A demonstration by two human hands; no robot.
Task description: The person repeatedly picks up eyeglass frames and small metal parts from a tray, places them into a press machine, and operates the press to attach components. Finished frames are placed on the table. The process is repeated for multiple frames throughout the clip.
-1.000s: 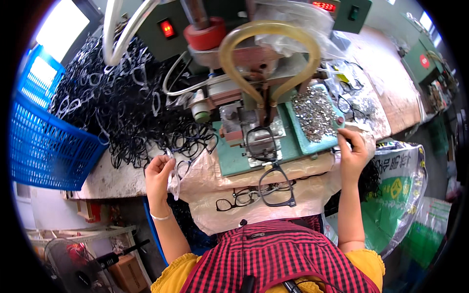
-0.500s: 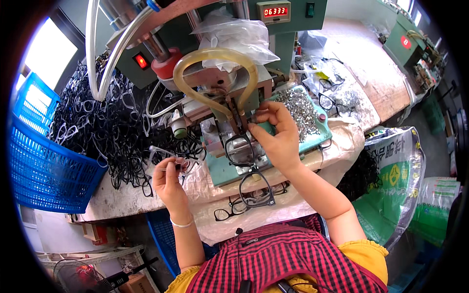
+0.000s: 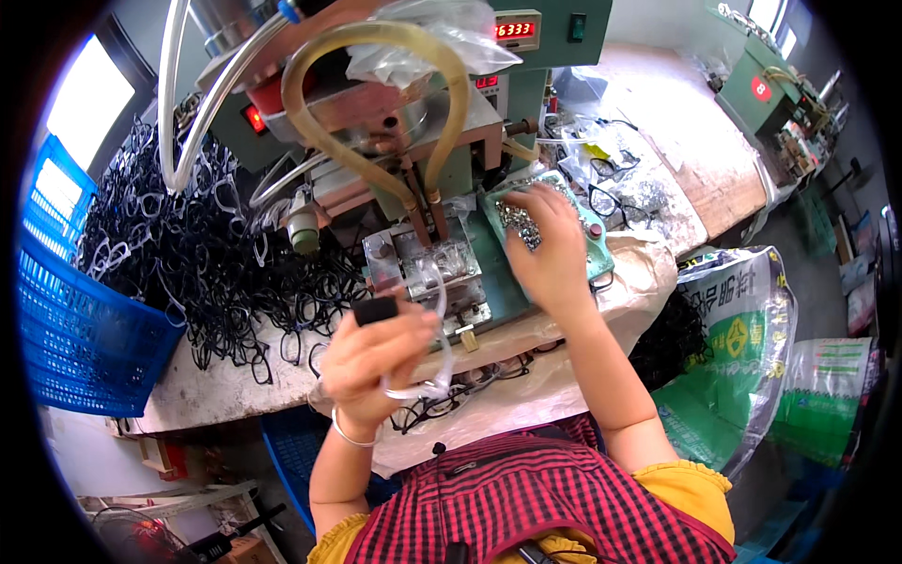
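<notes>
My left hand [image 3: 376,362], with a black cover on one finger, holds a clear glasses frame [image 3: 442,362] just in front of the press machine's metal fixture [image 3: 442,268]. The frame is smeared by motion. My right hand [image 3: 552,249] reaches over the green tray [image 3: 599,260], its thumb and fingers apart among many small shiny metal parts [image 3: 521,224]. Whether a part is between the fingertips is too small to make out. Above the fixture, two brown prongs [image 3: 427,216] hang from the machine, joined to a looped amber hose [image 3: 376,33]. Several black glasses frames [image 3: 470,381] lie along the table's front edge.
A large heap of dark glasses frames [image 3: 178,226] covers the left of the table, beside a blue plastic basket [image 3: 94,329]. More glasses [image 3: 611,202] lie behind the tray. A green and white sack [image 3: 733,348] stands at the right. Plastic film [image 3: 432,42] drapes the machine.
The black frame has left the fixture. My left hand has brought the clear frame rightward to the fixture's front. My right hand has moved from the prongs to the tray of metal parts.
</notes>
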